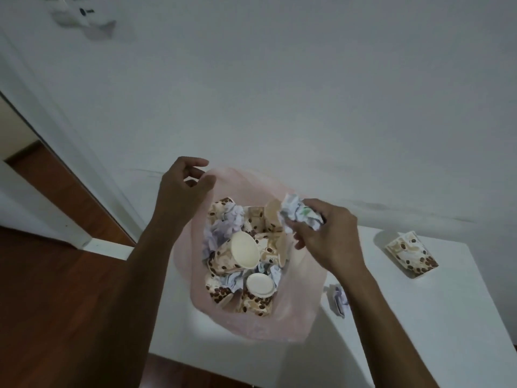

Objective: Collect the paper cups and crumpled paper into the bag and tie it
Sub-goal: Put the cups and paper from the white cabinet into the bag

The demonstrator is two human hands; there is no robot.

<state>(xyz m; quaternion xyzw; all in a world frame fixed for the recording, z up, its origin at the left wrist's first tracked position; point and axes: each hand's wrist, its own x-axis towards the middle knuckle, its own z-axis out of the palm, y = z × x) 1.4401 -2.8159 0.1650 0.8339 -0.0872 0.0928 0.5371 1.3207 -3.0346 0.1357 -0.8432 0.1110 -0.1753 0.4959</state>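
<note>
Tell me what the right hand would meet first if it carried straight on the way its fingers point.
The right hand, gripping a crumpled paper, points left over the pink bag mouth. It would probably first meet the upright cup near the far rim, though depth is unclear.

Looks like a room in somebody's home, pretty bare. There's a plain white wall [307,93] with a few scuff marks, reddish-brown wood flooring [56,303], white skirting along the bottom, and a white door frame [70,135] on the left opening onto more of the same floor. A small white table [419,317] sits right against the wall.
</note>
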